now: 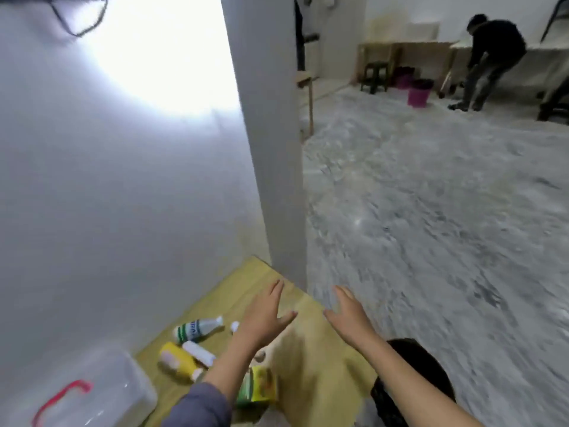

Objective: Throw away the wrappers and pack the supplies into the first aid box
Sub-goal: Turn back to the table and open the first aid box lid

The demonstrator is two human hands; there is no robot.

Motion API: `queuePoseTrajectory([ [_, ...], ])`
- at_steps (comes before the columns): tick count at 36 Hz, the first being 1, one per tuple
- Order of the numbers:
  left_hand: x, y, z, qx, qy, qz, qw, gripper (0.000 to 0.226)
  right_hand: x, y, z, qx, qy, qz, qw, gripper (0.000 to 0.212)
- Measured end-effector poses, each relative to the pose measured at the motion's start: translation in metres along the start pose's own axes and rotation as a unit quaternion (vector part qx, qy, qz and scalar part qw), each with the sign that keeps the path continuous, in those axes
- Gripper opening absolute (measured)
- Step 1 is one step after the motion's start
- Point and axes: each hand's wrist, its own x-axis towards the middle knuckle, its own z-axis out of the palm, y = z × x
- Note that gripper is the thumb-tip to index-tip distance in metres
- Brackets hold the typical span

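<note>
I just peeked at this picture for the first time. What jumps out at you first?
Two bare hands, the left hand and right hand, stretch forward, open and empty, above the yellowish wooden table. Left of them lie a green-striped white bottle and a yellow bottle, near a clear plastic box with a red handle at the bottom left corner.

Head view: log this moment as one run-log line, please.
left hand: open, empty | right hand: open, empty | bottles: loose on table | green carton: on table | first aid box: lid shut | packing: not started
</note>
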Motion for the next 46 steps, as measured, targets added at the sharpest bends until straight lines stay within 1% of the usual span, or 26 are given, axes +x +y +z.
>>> queuePoseTrajectory([
  [5, -0.078, -0.069, -0.034, -0.024, 0.054, -0.077, 0.995, 0.073, -0.021, -0.066, 0.067, -0.037, -0.04, -0.094, 0.994, 0.06],
  [9, -0.141, -0.117, -0.052, -0.03, 0.103, -0.119, 0.987, 0.069, -0.044, -0.11, 0.118, -0.043, -0.079, -0.163, 0.982, 0.058],
  [11, -0.171, -0.138, -0.058, -0.047, 0.128, -0.141, 0.981, 0.066, -0.055, -0.128, 0.141, -0.04, -0.101, -0.203, 0.973, 0.054],
  [13, -0.2, -0.161, -0.059, -0.049, 0.14, -0.172, 0.974, 0.069, -0.066, -0.143, 0.164, -0.053, -0.118, -0.25, 0.959, 0.051],
  [16, -0.235, -0.194, -0.057, -0.03, 0.155, -0.213, 0.964, 0.074, -0.078, -0.161, 0.194, -0.088, -0.148, -0.302, 0.938, 0.055],
  [18, -0.255, -0.214, -0.053, -0.02, 0.169, -0.23, 0.958, 0.077, -0.083, -0.17, 0.214, -0.115, -0.163, -0.346, 0.917, 0.059],
  [22, -0.289, -0.246, -0.042, -0.025, 0.178, -0.263, 0.948, 0.088, -0.09, -0.183, 0.254, -0.191, -0.171, -0.44, 0.861, 0.065],
  [24, -0.3, -0.261, -0.035, -0.007, 0.17, -0.265, 0.949, 0.093, -0.088, -0.184, 0.273, -0.236, -0.155, -0.483, 0.829, 0.07],
  [27, -0.308, -0.276, -0.026, 0.017, 0.172, -0.262, 0.949, 0.093, -0.08, -0.184, 0.301, -0.309, -0.118, -0.539, 0.775, 0.085],
  [30, -0.308, -0.281, -0.021, 0.018, 0.18, -0.258, 0.949, 0.094, -0.073, -0.185, 0.318, -0.351, -0.097, -0.568, 0.739, 0.094],
  [32, -0.305, -0.282, -0.019, 0.003, 0.196, -0.258, 0.946, 0.092, -0.069, -0.185, 0.322, -0.348, -0.086, -0.579, 0.733, 0.095],
  [37, -0.301, -0.282, -0.013, -0.033, 0.237, -0.267, 0.933, 0.086, -0.065, -0.182, 0.325, -0.307, -0.08, -0.596, 0.738, 0.086],
  [43, -0.302, -0.283, -0.012, -0.036, 0.246, -0.269, 0.93, 0.087, -0.062, -0.169, 0.316, -0.24, -0.105, -0.637, 0.725, 0.08],
  [46, -0.301, -0.284, -0.01, -0.039, 0.253, -0.269, 0.928, 0.088, -0.064, -0.163, 0.31, -0.179, -0.134, -0.649, 0.728, 0.07],
])
